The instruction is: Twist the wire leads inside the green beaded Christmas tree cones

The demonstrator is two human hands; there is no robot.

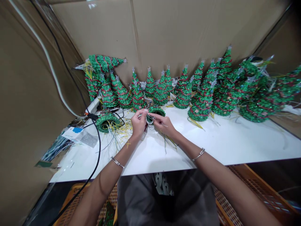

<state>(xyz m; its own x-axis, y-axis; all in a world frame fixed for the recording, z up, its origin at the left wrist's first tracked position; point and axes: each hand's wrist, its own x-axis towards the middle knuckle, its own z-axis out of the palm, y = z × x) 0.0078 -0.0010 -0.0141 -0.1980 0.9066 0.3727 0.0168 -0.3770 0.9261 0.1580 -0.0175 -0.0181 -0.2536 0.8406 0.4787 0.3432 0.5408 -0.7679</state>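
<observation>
Both of my hands meet over the middle of the white table, at the open base of a small green Christmas tree (158,110) that lies on its side. My left hand (139,121) pinches thin white wires (150,118) near their upper end. From the right, my right hand (164,124) closes its fingers on the same wires, and a loose end sticks out below it. The fingertips partly hide the wires and the tree's base. A second tree (107,121) lies to the left with its hollow base facing me, yellow and white wires coming out.
Several upright decorated trees (182,95) line the back against a cardboard wall (164,34). Yellow wire scraps (124,129) litter the table (211,141). A black cable (99,147) crosses the left side. Orange baskets (256,188) stand below, and a plastic packet (81,135) lies at left.
</observation>
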